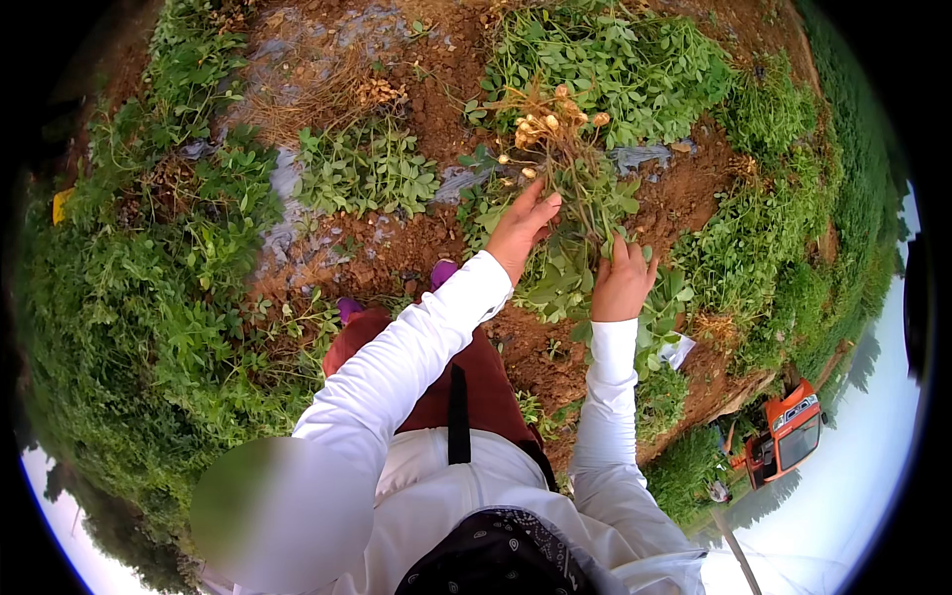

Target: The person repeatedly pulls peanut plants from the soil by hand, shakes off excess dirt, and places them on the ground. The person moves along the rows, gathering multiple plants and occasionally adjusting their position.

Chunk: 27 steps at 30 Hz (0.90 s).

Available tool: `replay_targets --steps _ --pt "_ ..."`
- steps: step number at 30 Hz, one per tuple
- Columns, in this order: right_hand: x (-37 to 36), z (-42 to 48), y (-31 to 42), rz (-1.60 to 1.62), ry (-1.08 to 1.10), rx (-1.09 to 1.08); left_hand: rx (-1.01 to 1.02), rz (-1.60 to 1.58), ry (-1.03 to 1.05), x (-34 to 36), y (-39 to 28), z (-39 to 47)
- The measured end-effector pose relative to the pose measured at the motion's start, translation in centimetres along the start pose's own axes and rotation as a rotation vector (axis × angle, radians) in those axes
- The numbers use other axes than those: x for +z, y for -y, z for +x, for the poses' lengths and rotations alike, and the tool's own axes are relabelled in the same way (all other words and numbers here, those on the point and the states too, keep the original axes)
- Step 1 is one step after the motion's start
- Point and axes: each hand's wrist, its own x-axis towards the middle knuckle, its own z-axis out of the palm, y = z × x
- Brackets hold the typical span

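A pulled-up peanut plant (584, 197) lies across in front of me, its roots and pale pods (541, 128) pointing away and its leafy end towards me. My right hand (623, 281) is closed around its stems, lower down among the leaves. Just below the pods, at the left edge of the stems, is my left hand (520, 229). Its thumb and forefinger are at the plant and the other fingers curl partly out of sight. Whether it grips any stem cannot be made out.
More uprooted peanut plants lie beyond (617, 74) and to the left (368, 167), some with pods (379, 93). Torn plastic film (282, 186) covers parts of the brown soil (446, 82). Standing green plants (149, 312) fill the left. An orange truck (788, 435) is at the lower right.
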Motion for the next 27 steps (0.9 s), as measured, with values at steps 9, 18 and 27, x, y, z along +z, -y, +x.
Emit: replay_targets --steps 9,18,27 --pt "-4.6 12.0 1.1 -0.055 -0.275 -0.124 0.233 0.048 -0.022 -2.7 -6.2 -0.5" --pt "2.2 19.6 5.2 -0.061 -0.280 -0.145 0.074 0.135 -0.461 -18.8 -7.8 -0.1" --pt "10.1 23.6 10.6 0.098 -0.111 -0.086 0.154 0.350 -0.890 -36.1 -10.5 0.5"
